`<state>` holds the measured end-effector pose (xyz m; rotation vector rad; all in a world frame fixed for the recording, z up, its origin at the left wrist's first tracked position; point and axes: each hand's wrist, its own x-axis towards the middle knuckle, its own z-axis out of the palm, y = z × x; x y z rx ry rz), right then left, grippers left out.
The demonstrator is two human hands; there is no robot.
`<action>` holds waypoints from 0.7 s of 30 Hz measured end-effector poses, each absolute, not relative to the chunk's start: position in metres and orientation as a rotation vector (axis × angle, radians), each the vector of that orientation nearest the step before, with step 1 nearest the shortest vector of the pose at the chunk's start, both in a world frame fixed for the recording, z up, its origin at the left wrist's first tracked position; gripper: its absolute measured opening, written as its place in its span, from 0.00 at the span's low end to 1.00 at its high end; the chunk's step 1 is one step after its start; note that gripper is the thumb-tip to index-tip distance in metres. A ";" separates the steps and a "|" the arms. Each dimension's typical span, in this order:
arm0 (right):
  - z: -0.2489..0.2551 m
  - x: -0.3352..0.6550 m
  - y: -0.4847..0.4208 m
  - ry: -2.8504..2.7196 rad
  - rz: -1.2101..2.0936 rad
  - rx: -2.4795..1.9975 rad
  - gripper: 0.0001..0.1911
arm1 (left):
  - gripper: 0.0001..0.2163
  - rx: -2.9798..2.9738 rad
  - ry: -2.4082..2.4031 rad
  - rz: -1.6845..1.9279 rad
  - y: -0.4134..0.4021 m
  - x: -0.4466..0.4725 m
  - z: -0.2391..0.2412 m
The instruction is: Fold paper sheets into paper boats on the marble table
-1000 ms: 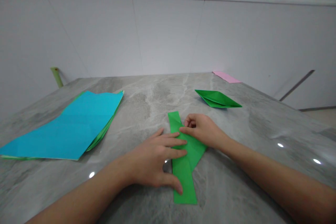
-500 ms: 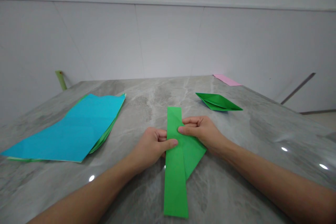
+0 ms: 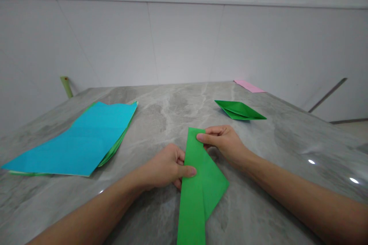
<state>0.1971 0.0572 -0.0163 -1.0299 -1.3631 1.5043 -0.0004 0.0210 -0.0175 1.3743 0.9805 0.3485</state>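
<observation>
A long, folded green paper strip (image 3: 198, 183) with a triangular flap on its right side is held just above the grey marble table (image 3: 178, 111). My left hand (image 3: 166, 166) pinches its left edge near the middle, thumb on top. My right hand (image 3: 224, 141) pinches the strip's far end between thumb and fingers. The near end of the strip runs out of the bottom of the picture.
A stack of sheets with a blue one (image 3: 77, 138) on top lies at the left. A finished green folded paper boat (image 3: 238, 110) sits at the back right, with a pink sheet (image 3: 248, 86) beyond it. A green stick (image 3: 66, 86) leans at the far left wall.
Both hands went from pressing the strip flat to pinching it. The strip has been drawn toward me, and my right hand has shifted up to its far end.
</observation>
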 end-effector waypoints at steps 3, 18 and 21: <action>-0.017 0.196 0.055 -1.303 1.666 -0.985 0.14 | 0.15 1.379 1.003 0.404 0.022 0.001 -0.021; -0.020 0.195 0.054 -1.336 1.674 -0.967 0.11 | 0.18 1.429 0.932 0.372 0.019 0.001 -0.017; -0.021 0.197 0.058 -1.307 1.596 -0.973 0.11 | 0.15 1.363 0.971 0.360 0.019 0.001 -0.016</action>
